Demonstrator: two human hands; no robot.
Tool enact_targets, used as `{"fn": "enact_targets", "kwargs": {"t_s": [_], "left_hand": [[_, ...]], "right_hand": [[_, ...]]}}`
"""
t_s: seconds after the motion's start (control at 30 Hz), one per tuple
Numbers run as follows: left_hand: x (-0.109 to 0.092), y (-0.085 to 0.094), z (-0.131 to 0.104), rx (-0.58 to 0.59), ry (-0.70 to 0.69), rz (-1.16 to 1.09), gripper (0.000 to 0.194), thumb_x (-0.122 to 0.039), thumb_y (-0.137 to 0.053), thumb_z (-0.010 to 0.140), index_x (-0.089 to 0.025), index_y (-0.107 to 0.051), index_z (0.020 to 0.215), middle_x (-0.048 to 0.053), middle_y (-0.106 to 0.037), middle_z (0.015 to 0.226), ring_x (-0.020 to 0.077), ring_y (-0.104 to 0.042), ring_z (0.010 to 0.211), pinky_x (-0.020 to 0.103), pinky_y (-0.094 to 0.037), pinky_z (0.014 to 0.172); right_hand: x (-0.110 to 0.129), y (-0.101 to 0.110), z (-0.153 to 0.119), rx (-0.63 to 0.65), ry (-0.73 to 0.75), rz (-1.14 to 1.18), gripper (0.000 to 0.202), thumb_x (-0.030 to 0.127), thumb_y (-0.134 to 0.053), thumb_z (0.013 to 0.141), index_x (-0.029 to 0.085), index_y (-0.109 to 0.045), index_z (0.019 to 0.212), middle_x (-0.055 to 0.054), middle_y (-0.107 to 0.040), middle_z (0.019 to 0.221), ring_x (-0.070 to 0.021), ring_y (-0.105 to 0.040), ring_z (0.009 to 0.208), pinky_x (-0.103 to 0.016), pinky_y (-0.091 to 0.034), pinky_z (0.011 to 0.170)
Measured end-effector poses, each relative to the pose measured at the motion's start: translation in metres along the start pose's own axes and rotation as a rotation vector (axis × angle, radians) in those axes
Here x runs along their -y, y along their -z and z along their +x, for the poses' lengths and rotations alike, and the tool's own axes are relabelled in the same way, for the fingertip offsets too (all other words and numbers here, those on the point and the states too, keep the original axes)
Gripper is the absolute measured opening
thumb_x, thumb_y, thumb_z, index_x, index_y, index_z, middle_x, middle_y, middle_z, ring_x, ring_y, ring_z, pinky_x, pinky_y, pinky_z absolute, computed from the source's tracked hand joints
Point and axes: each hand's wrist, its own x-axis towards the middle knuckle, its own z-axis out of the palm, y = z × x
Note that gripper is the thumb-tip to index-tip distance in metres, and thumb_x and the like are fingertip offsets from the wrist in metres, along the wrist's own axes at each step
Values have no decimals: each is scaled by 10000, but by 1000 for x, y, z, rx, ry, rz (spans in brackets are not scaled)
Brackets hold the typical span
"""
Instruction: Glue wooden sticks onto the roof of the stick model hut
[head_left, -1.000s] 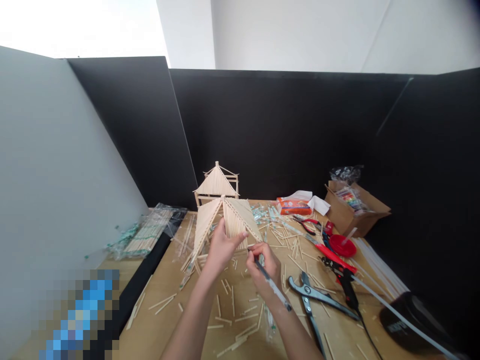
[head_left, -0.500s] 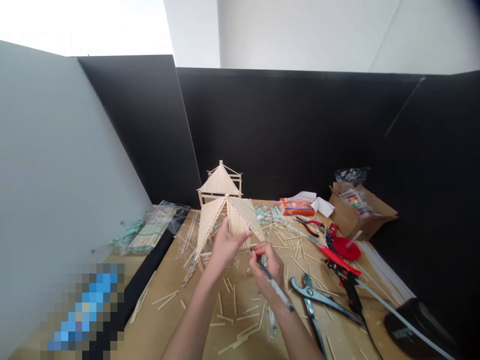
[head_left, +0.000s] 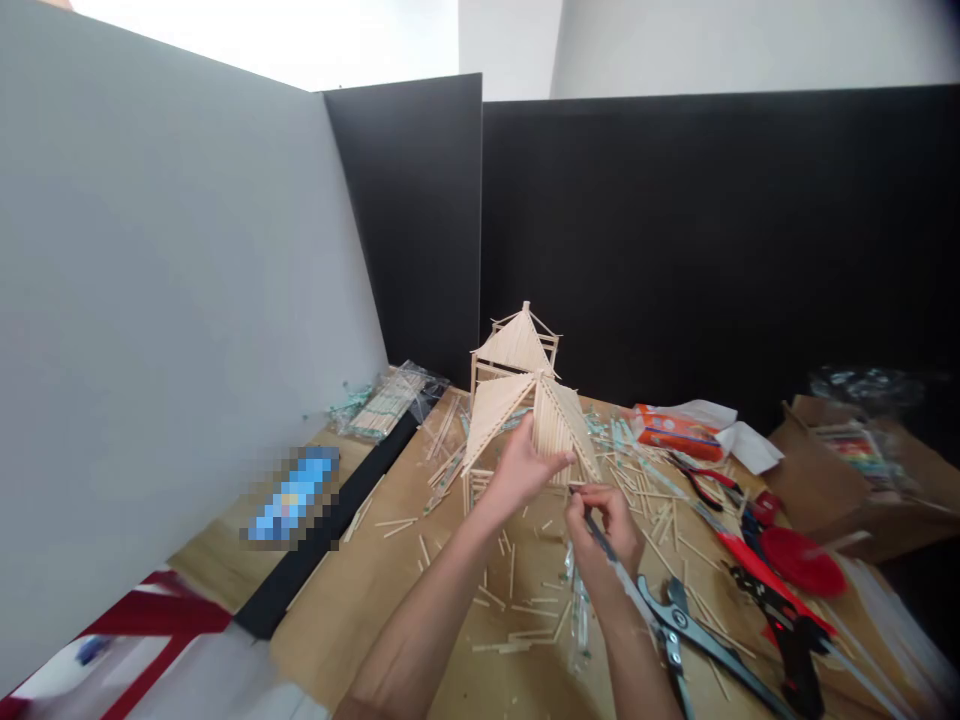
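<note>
The stick roof [head_left: 551,425] is standing on the wooden table [head_left: 390,590], with the left hand [head_left: 521,468] gripping its lower edge, fingers closed on it. The right hand [head_left: 604,525] is pinching a pen [head_left: 611,560] beside it.

Black partitions [head_left: 675,230], grey panel [head_left: 165,300], wooden table [head_left: 375,590].

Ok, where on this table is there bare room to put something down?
Barest: the tabletop between the black strip and the left forearm. Right of the right hand it is crowded: shears, red dish, loose sticks. The stick roof fills the middle.
</note>
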Motion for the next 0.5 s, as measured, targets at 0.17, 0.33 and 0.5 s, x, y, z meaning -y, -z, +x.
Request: {"fn": "enact_targets", "kwargs": {"t_s": [0.17,0.33,0.5], "left_hand": [[-3,1,-1,13,9,2,438,-199,-765,670,-165,-551,1051,95,-696,1078,246,-666,998,391,-504,903],[-5,0,0,7,23,36,470,-212,-748,683,-155,-535,1098,112,-687,1101,252,-664,1005,397,-501,899],[-7,-1,2,0,14,116,445,-245,-737,708,-163,-545,1101,106,-691,1096,255,-664,1007,396,-502,894]], "right_hand": [[8,3,1,-22,7,-47,99,283,-580,848,222,-528,790,-39,-660,861,-188,-638,759,-289,-494,718],[15,13,-8,-105,7,-209,159,355,-552,901,219,-594,830,3,-640,703,-159,-592,593,-255,-449,633],[11,11,-15,143,-23,-364,258,460,-542,919,229,-648,965,48,-623,561,-152,-592,470,-235,-360,496]]}}
